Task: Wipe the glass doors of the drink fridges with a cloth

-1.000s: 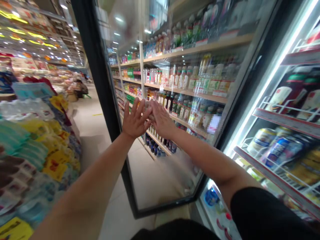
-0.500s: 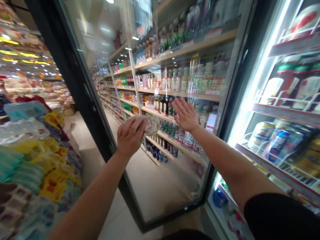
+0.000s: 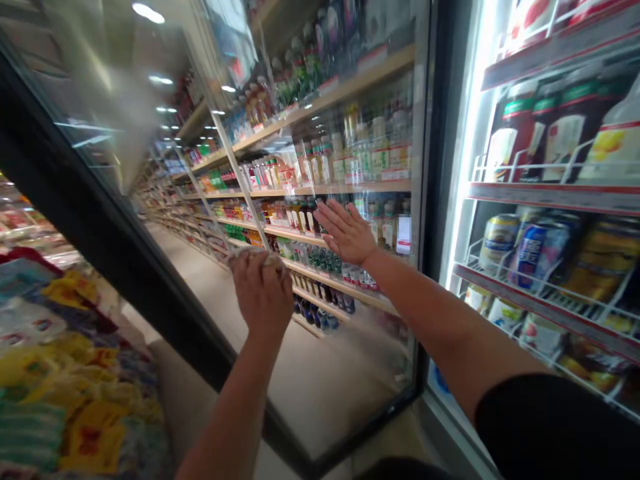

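A tall glass door (image 3: pixel 345 380) in a black frame (image 3: pixel 125 257) stands swung out in front of me. My left hand (image 3: pixel 263 293) is closed over a pale patterned cloth (image 3: pixel 250 253), mostly hidden under the fingers, and seems to press it to the glass. Higher and to the right, my right hand (image 3: pixel 349 233) lies flat against the same pane with its fingers stretched out and nothing in it. Shelves of bottles (image 3: pixel 360 157) show in the glass behind both hands; whether seen through it or mirrored, I cannot tell.
On the right is a lit cooler with wire-railed shelves (image 3: pixel 545 195), holding bottles (image 3: pixel 515 137) and cans (image 3: pixel 533 257). Yellow and green packages (image 3: pixel 93 427) are piled at the lower left. A pale floor (image 3: pixel 193 280) shows in the glass.
My left hand has turned more upright with the cloth, which shows less now. My right hand stays flat on the glass. The view has swung right, showing more of the cooler.
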Demonstrator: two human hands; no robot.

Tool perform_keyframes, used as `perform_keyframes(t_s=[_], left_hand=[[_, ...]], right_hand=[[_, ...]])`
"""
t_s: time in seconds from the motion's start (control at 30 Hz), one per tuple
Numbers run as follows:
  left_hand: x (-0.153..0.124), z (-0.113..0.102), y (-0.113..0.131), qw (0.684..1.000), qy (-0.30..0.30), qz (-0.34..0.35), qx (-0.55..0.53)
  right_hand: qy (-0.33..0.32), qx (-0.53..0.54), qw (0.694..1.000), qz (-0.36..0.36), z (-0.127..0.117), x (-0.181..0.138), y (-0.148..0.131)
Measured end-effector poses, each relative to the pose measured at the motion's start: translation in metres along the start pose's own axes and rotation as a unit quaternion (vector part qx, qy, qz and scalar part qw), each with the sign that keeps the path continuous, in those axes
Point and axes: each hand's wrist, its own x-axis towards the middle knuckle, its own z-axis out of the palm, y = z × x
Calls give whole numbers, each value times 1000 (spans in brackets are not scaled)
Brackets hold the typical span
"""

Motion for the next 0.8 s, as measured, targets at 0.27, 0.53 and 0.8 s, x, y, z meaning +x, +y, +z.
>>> perform_keyframes(t_s=[0.27, 0.53, 0.8], left_hand=[[-69, -18, -26, 996, -27, -45, 67], [-12, -30, -64, 997, -61, -9, 39], [-56, -24, -47, 993, -110, 13, 27]], right_hand=[[3, 16, 1000, 2, 1, -2, 1], [-14, 31, 999, 17, 0, -2, -2], [-19, 28, 999, 13, -2, 0, -2]])
